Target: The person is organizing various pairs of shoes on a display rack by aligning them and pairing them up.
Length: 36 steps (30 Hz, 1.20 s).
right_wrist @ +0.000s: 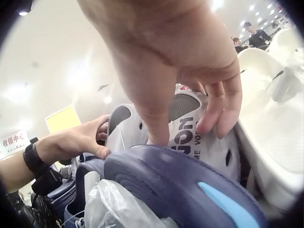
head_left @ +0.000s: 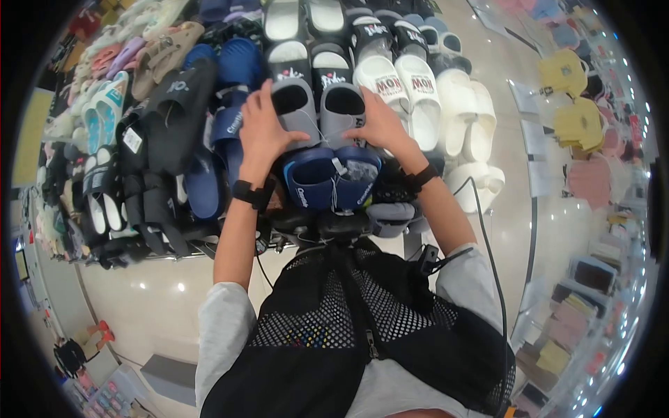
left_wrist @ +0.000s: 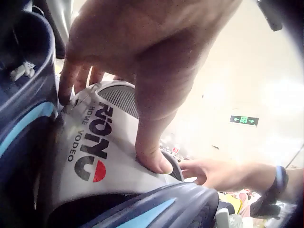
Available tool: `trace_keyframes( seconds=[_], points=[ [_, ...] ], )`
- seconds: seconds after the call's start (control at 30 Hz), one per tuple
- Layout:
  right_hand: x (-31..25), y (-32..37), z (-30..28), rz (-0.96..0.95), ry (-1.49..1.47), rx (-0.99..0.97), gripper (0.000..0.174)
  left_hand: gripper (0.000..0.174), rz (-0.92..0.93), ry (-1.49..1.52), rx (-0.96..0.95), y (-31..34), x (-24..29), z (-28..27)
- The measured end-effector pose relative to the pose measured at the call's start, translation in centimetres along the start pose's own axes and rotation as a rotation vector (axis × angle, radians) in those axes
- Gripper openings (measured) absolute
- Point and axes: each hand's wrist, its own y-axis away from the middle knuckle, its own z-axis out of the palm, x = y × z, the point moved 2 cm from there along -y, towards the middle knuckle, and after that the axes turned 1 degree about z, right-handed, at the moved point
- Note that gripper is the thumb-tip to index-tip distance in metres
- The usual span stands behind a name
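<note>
pair of chunky grey slides (head_left: 333, 125), bold black lettering (left_wrist: 96, 145) plus a red blob up front, ridged footbeds (left_wrist: 118, 99), left hand (head_left: 262, 131) gripping one, right hand (head_left: 385, 124) holding the other, navy slides (head_left: 311, 189) just below the grip, white slides (head_left: 422, 124) beyond the right hand

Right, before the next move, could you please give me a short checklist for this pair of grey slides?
1. Left hand holding the left grey slide: ok.
2. Right hand holding the right grey slide: ok.
3. The two grey slides side by side: ok.
4. Room between them and the navy slides: not ok, the navy ones crowd them on the person's side.
5. Black cable clear of the right hand: ok, it runs beside the right forearm.
6. Size marking on the grey slides: cannot tell, none is readable.
</note>
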Motion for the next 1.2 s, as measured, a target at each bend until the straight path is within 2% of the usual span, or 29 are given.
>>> trace_keyframes(
  seconds=[0.07,0.1,0.13,0.2,0.23,0.27,0.37,0.47,0.53,0.6,0.67,0.7,0.73,0.8,0.83,0.93,1.03,1.2],
  points=[
    [0.9,1.6,-0.4,-0.003,-0.001,0.011,0.110,0.133,0.013,0.049,0.004,0.7,0.1,-0.4],
    [1.2,2.4,-1.7,-0.009,-0.137,-0.031,0.105,0.125,0.009,0.080,0.018,1.4,0.6,-1.0],
    [1.5,3.2,-3.2,-0.020,-0.276,-0.075,0.100,0.125,0.008,0.085,0.011,2.3,0.7,-1.2],
    [2.8,6.1,-6.2,0.090,-0.409,-0.050,0.080,0.117,0.057,0.099,0.073,4.0,0.6,-2.2],
    [3.2,7.9,-8.0,0.159,-0.468,-0.047,0.068,0.102,0.065,0.097,0.083,5.0,0.8,-3.0],
    [3.9,9.7,-9.5,0.226,-0.378,-0.068,0.067,0.102,0.059,0.091,0.084,6.1,1.0,-3.6],
    [8.8,15.4,-11.6,0.362,-0.183,-0.132,0.062,0.084,0.130,0.156,0.060,8.9,3.0,-4.5],
    [11.1,20.7,-11.5,0.391,-0.074,-0.175,0.063,0.080,0.300,0.209,-0.004,11.9,6.7,-3.3],
    [12.2,23.0,-10.0,0.444,-0.165,-0.221,0.070,0.081,0.335,0.273,-0.145,13.4,10.0,-1.5],
    [12.3,24.4,-8.9,0.367,-0.329,-0.124,0.078,0.087,0.461,0.202,-0.231,15.8,13.1,1.4],
    [12.9,25.7,-7.5,0.154,-0.103,-0.171,0.089,0.093,0.536,0.175,-0.345,18.4,15.8,4.5],
    [13.3,26.3,-6.4,0.164,-0.156,-0.196,0.096,0.101,0.541,0.150,-0.391,19.8,16.3,7.0],
    [13.5,26.4,-5.2,0.155,-0.233,-0.182,0.095,0.101,0.552,0.139,-0.403,21.0,17.0,8.5],
    [14.1,27.0,-3.7,0.081,-0.258,-0.017,0.091,0.106,0.574,-0.035,-0.283,22.2,17.9,11.3],
    [14.4,27.2,-3.7,0.093,-0.274,0.000,0.091,0.110,0.591,-0.097,-0.191,22.0,18.2,12.1],
    [15.2,28.5,-3.1,0.181,-0.314,0.004,0.085,0.110,0.492,-0.058,-0.172,21.9,18.5,12.9],
    [15.3,28.2,-2.8,0.053,-0.254,0.099,0.077,0.105,0.444,-0.080,-0.168,22.2,18.9,13.2],
    [14.7,28.0,-3.3,0.099,-0.244,0.065,0.074,0.097,0.396,-0.071,-0.066,23.4,18.4,14.0]
  ],
)
